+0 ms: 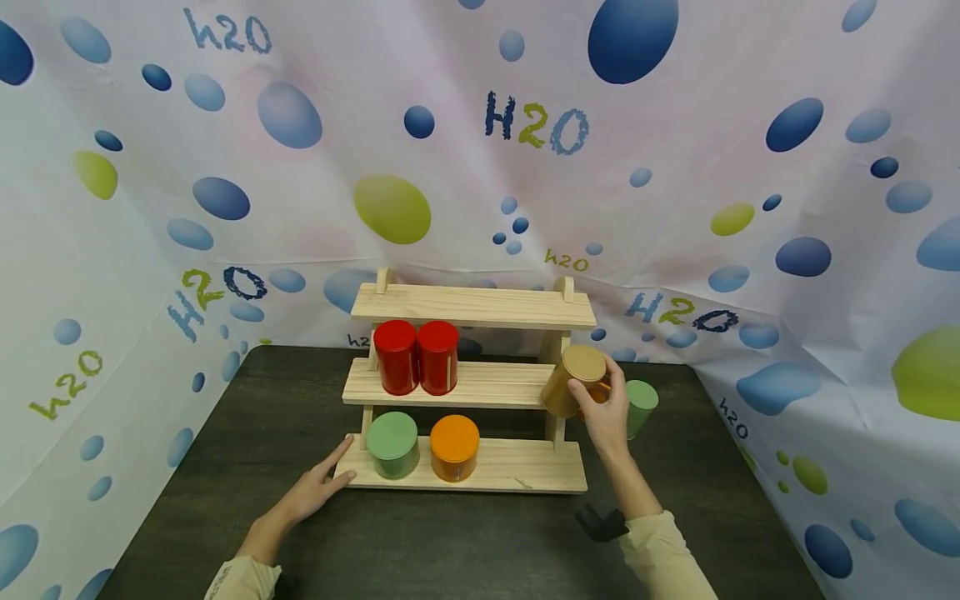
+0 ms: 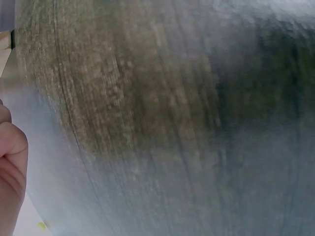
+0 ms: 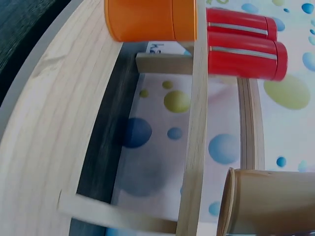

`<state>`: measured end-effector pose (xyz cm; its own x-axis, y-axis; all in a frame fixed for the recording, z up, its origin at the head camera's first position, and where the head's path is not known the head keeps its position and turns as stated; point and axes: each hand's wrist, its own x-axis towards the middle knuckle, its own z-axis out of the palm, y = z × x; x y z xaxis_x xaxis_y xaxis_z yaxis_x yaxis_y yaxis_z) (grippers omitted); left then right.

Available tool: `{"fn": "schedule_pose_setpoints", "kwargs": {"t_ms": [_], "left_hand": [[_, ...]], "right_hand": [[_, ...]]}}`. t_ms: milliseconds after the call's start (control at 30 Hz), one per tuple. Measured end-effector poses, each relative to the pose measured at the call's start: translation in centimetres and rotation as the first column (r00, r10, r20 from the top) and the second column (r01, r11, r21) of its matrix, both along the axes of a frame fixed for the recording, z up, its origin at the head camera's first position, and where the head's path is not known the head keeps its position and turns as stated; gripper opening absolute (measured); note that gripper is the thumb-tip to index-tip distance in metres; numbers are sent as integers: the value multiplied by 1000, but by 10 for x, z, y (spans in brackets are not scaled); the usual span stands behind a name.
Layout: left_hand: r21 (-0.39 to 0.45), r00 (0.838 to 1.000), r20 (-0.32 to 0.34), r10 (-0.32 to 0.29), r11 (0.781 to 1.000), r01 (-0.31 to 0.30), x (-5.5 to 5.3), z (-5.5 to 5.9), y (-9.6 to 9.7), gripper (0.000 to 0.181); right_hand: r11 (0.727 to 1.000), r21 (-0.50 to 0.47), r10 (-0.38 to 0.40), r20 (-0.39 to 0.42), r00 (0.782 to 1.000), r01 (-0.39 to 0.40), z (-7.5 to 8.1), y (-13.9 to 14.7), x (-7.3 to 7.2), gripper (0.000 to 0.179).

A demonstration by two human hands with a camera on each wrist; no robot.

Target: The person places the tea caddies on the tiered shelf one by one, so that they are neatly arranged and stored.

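Thumb and fingers of my right hand grip gold canister, tilted, at the right end of the middle shelf; whether its base touches the board, I can't tell. My left hand is released, thumb and index extended, tips on the left edge of the bottom shelf. Just behind my grip: orange canister, mostly hidden; further right, pale green canister beside the rack, near my knuckles. Room: bare board runs left from my gold one to the red pair; more bare board right of the lower orange. Top shelf overhangs behind.

Counts: shelves, three. Red, two, left on middle: first red, second red, side by side. Green, two, including lower green. Orange, two, including lower orange. Gold, one. Dark table under everything.
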<state>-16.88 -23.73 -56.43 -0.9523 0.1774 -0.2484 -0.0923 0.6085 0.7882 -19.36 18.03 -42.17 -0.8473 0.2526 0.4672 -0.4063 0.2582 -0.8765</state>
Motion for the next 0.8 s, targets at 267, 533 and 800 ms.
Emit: {"fn": "schedule_pose_setpoints", "kwargs": {"t_ms": [267, 533, 800], "left_hand": [[6, 1000, 4, -1, 1000, 1, 1, -1, 1, 71], [-1, 1000, 9, -5, 1000, 5, 1, -1, 2, 71], [5, 1000, 10, -6, 1000, 6, 0, -1, 0, 71]], "right_hand": [[994, 47, 95, -24, 995, -94, 6, -22, -17, 56], [987, 29, 161, -4, 987, -161, 6, -44, -29, 53], [977, -10, 214, 4, 977, -214, 3, -57, -39, 53]]}}
